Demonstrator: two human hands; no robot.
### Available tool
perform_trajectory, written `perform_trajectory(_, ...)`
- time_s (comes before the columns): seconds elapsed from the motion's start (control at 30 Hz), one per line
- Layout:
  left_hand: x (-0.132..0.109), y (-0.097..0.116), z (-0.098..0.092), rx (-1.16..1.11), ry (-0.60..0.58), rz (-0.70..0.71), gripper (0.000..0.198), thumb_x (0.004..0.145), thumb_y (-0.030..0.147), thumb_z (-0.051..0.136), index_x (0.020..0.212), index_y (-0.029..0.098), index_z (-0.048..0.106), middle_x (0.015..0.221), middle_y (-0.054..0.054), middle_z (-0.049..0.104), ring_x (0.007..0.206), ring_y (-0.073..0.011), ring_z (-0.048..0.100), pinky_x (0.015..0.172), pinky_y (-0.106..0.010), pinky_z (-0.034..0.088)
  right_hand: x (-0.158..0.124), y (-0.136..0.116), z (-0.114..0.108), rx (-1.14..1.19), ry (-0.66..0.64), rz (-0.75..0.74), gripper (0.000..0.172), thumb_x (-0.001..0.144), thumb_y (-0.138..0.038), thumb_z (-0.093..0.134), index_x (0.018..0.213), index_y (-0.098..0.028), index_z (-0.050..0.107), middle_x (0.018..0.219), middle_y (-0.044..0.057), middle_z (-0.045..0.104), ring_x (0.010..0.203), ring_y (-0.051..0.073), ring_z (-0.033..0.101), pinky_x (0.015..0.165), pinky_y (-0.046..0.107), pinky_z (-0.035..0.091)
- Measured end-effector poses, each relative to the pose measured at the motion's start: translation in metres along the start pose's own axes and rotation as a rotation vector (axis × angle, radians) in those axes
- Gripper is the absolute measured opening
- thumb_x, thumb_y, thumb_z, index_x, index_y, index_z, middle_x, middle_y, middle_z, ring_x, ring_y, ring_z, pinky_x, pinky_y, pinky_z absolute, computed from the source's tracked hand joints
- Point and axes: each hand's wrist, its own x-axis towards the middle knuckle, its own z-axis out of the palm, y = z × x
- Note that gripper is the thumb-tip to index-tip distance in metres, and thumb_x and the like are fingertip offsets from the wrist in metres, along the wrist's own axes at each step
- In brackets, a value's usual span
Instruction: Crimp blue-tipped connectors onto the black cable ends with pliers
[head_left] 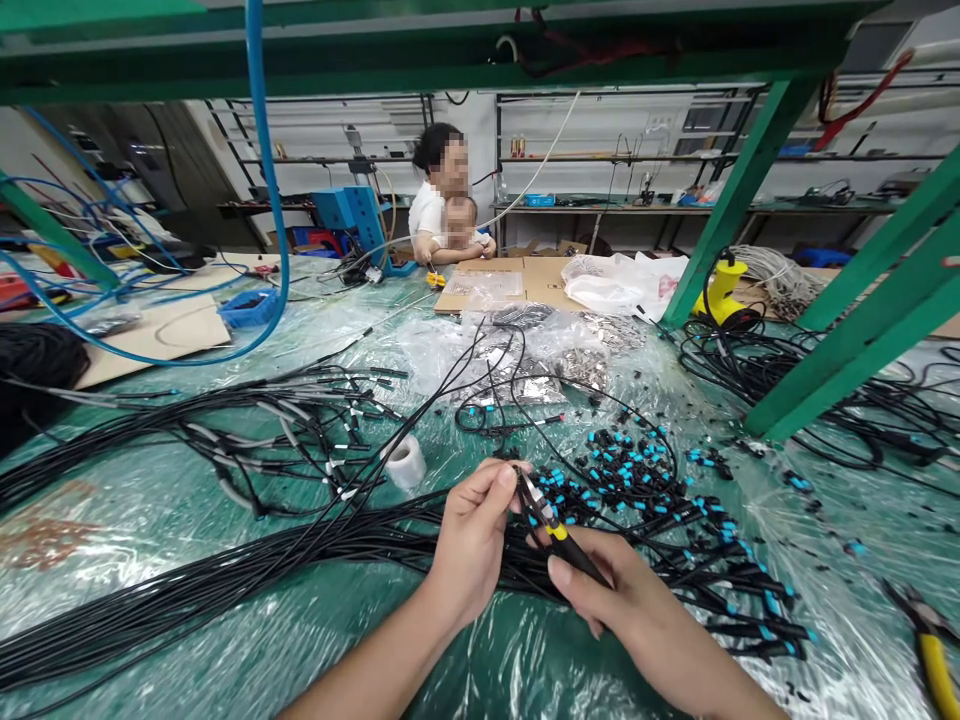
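My left hand (472,540) and my right hand (619,600) both grip a black cable connector (562,530) with a yellow band and a metal tip. The left fingers pinch near the tip, and the right hand holds the black body lower down. A long bundle of black cables (225,590) runs from under my hands to the left. Just to the right lies a heap of black connectors with blue ends (622,475). Yellow-handled pliers (930,650) rest at the lower right, beyond my right hand.
Clear plastic sheeting (150,600) covers the green table, with a tape roll (405,462) and foil packets (517,380) on it. Green metal frame legs (862,310) cross the right side. A blue hose (266,200) hangs at the left. A seated person (431,205) holds a smaller person at the back.
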Motion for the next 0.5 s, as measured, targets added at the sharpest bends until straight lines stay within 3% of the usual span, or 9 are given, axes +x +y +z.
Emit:
perform_trajectory(0.1,-0.001,-0.003,0.0,-0.021,0.013,-0.005,0.018,0.085,0.034,0.068,0.08,0.019,0.077,0.082,-0.001,0.055,0.072,-0.0118,0.043,0.071,-0.024,0.036,0.0,0.004,0.003,-0.384,0.237,-0.087,0.028,0.09,-0.047,0.052,0.108,-0.028,0.062,0.084,0.0,0.059,0.077,0.019,0.055,0.07,0.03,0.044)
perform_trajectory(0.2,-0.002,-0.003,-0.001,-0.043,0.022,-0.017,0.017,0.085,0.034,0.069,0.085,0.02,0.078,0.079,0.0,0.055,0.071,-0.0116,0.043,0.073,-0.024,0.037,0.001,0.009,0.004,-0.672,0.4,-0.109,0.039,0.09,-0.046,0.051,0.128,-0.037,0.051,0.102,0.001,0.061,0.089,0.023,0.059,0.076,0.037,0.047)
perform_trajectory(0.5,-0.003,-0.005,-0.003,-0.072,0.048,-0.044,0.015,0.084,0.033,0.07,0.082,0.021,0.078,0.072,0.001,0.054,0.069,-0.0117,0.044,0.075,-0.023,0.038,0.004,0.02,0.001,-0.92,0.499,-0.197,0.049,0.092,-0.051,0.046,0.137,-0.033,0.042,0.109,0.006,0.058,0.098,0.027,0.059,0.082,0.045,0.05)
